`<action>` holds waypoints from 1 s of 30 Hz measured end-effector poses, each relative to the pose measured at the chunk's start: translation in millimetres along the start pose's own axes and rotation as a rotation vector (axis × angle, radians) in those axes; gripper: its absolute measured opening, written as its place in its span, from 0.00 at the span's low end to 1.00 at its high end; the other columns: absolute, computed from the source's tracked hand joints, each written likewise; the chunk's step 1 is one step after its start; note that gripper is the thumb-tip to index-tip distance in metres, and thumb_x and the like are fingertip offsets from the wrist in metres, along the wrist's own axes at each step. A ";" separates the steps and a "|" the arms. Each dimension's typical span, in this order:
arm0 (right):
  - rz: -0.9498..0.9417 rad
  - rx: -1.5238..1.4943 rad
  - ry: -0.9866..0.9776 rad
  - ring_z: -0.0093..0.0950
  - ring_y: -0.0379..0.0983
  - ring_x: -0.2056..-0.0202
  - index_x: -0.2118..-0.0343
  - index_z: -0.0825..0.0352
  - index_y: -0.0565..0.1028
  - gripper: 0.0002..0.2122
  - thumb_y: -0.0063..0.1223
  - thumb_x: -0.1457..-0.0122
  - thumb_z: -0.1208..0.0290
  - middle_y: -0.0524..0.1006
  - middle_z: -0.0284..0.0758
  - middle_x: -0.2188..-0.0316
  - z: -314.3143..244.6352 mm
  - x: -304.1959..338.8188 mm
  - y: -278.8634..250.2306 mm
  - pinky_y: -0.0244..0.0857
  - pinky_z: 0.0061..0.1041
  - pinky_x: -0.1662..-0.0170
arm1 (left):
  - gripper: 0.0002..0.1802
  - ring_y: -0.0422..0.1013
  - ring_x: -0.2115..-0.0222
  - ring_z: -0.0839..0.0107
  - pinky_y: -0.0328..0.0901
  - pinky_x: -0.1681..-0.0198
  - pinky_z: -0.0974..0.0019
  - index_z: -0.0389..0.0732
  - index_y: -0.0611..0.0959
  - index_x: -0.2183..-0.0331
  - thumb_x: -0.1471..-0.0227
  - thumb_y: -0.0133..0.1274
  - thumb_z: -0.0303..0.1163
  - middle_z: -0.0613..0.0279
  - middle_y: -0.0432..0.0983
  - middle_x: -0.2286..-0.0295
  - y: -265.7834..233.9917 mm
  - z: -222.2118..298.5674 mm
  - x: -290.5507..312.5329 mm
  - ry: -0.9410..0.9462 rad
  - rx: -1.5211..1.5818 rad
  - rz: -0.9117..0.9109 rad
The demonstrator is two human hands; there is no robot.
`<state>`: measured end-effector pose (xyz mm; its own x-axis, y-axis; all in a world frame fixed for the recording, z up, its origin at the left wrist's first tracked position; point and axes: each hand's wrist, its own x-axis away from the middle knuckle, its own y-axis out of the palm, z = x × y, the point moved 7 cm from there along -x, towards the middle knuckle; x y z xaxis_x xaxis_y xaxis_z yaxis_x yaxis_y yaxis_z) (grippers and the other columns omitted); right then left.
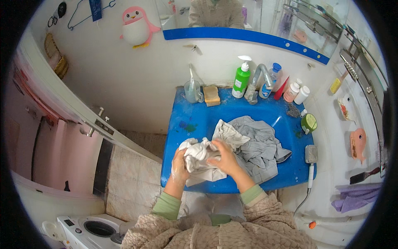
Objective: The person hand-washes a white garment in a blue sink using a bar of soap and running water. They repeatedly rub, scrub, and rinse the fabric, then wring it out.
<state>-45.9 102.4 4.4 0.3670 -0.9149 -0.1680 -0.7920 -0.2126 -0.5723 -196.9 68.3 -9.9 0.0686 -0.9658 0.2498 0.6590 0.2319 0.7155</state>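
Bunched between my two hands is a wet-looking white cloth (pixel 200 157), held over the front left part of the blue sink counter (pixel 176 137). My left hand (pixel 179 168) grips the cloth's left side, with suds on the skin near the wrist. On the other side my right hand (pixel 226 157) is curled onto it, thumb and fingers pressing into the folds. Part of the white cloth (pixel 230 133) trails back toward the basin. Beside it a crumpled grey garment (pixel 259 147) fills much of the basin and hangs toward the front edge.
Along the back stand a cup with a toothbrush (pixel 192 90), soap bars (pixel 211 96), a green pump bottle (pixel 241 79), a faucet (pixel 255 83) and several bottles. A shower head (pixel 311 154) lies at the right edge. A washing machine (pixel 89 228) and a door (pixel 83 108) are left.
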 end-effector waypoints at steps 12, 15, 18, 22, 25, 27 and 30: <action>0.653 -0.717 0.255 0.22 0.68 0.70 0.65 0.68 0.69 0.13 0.33 0.53 0.85 0.71 0.33 0.70 84.5 58.4 -137.2 0.64 0.21 0.65 | 0.13 0.71 0.68 0.65 0.68 0.64 0.61 0.37 0.70 0.61 0.47 0.40 0.33 0.56 0.73 0.67 -37.0 50.4 -13.5 0.205 -0.300 0.352; 0.885 -0.831 0.247 0.25 0.69 0.68 0.66 0.69 0.69 0.10 0.35 0.49 0.81 0.71 0.35 0.69 94.8 89.2 -192.0 0.66 0.25 0.63 | 0.08 0.71 0.69 0.68 0.69 0.71 0.66 0.38 0.70 0.67 0.48 0.40 0.31 0.58 0.72 0.69 -65.6 50.8 -28.5 0.181 -0.192 0.262; 1.044 -0.856 0.273 0.27 0.70 0.68 0.65 0.68 0.68 0.06 0.39 0.45 0.76 0.72 0.36 0.71 133.6 129.5 -230.1 0.67 0.25 0.65 | 0.14 0.72 0.67 0.65 0.69 0.69 0.64 0.35 0.72 0.63 0.44 0.39 0.36 0.56 0.73 0.67 -83.5 44.8 -30.0 0.218 -0.173 0.400; 0.924 -0.535 0.785 0.24 0.70 0.72 0.62 0.69 0.68 0.12 0.46 0.53 0.80 0.72 0.35 0.69 203.1 177.7 -223.8 0.64 0.19 0.76 | 0.18 0.70 0.62 0.66 0.68 0.64 0.63 0.35 0.70 0.58 0.44 0.43 0.38 0.55 0.69 0.59 -95.0 38.0 -16.6 0.161 -0.215 0.519; 0.914 0.922 0.226 0.37 0.69 0.63 0.57 0.68 0.68 0.21 0.48 0.59 0.82 0.72 0.40 0.65 119.6 159.0 -220.3 0.64 0.31 0.60 | 0.18 0.67 0.58 0.62 0.65 0.58 0.60 0.36 0.70 0.57 0.51 0.48 0.29 0.53 0.67 0.56 -68.4 48.0 -2.1 0.393 -0.755 0.458; 0.564 0.483 0.180 0.41 0.66 0.57 0.57 0.67 0.69 0.22 0.51 0.60 0.81 0.72 0.42 0.64 93.6 124.8 -193.8 0.56 0.36 0.49 | 0.20 0.67 0.58 0.61 0.65 0.58 0.57 0.38 0.71 0.57 0.57 0.50 0.25 0.51 0.68 0.56 -31.5 41.8 6.7 0.678 -1.340 0.184; 0.016 0.299 -0.007 0.37 0.67 0.56 0.62 0.64 0.74 0.16 0.53 0.58 0.75 0.72 0.40 0.61 69.4 86.9 -101.6 0.56 0.36 0.51 | 0.21 0.61 0.50 0.61 0.50 0.46 0.45 0.47 0.74 0.59 0.59 0.52 0.25 0.59 0.64 0.50 11.8 -22.3 7.5 0.407 -1.887 -0.686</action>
<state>100.3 68.2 -7.8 0.3601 -0.9147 -0.1836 -0.6194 -0.0873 -0.7802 -172.0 61.2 -14.2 -0.5235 -0.8515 -0.0306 0.4226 -0.2283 -0.8771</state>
